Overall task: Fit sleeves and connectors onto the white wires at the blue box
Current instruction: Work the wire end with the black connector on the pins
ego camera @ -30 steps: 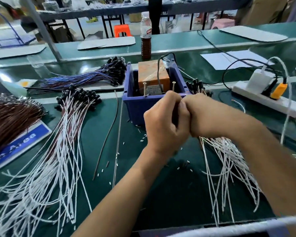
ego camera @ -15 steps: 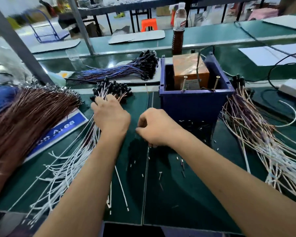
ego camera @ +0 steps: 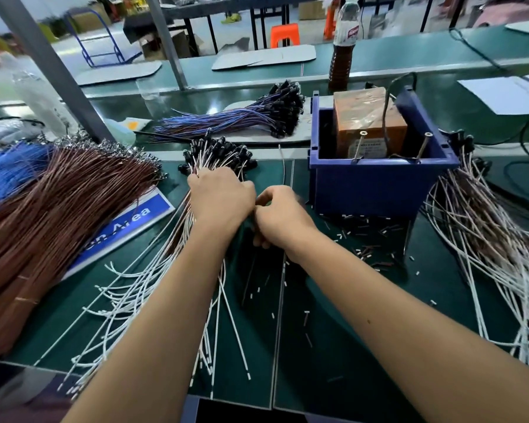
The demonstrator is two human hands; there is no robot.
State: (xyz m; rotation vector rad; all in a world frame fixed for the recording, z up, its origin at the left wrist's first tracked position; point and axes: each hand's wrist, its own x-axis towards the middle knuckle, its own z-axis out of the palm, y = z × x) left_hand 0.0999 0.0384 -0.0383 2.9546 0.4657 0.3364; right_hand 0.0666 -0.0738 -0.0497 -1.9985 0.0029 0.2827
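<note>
Left hand (ego camera: pixel 219 198): frame centre, fingers curled into the white wires (ego camera: pixel 153 288) near their black connectors (ego camera: pixel 223 151).
Right hand (ego camera: pixel 280 219): beside it, clenched; contents hidden.
Blue box (ego camera: pixel 376 178): upper right, on counter (ego camera: pixel 333 346).

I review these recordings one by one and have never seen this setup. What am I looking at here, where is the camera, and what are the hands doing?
There is no machine: a person works with bare hands, filmed by a wide-angle camera on their head, looking down at a green workbench.

The left hand rests on a pile of white wires with black ends, fingers curled among them. The right hand, fingers curled, sits beside it; what its grip holds, if anything, is hidden.

To the right stands the blue box with an orange block inside, and a second wire pile beyond it. Brown wires lie far left, blue-purple wires behind. Small sleeve pieces are scattered near the box.
</note>
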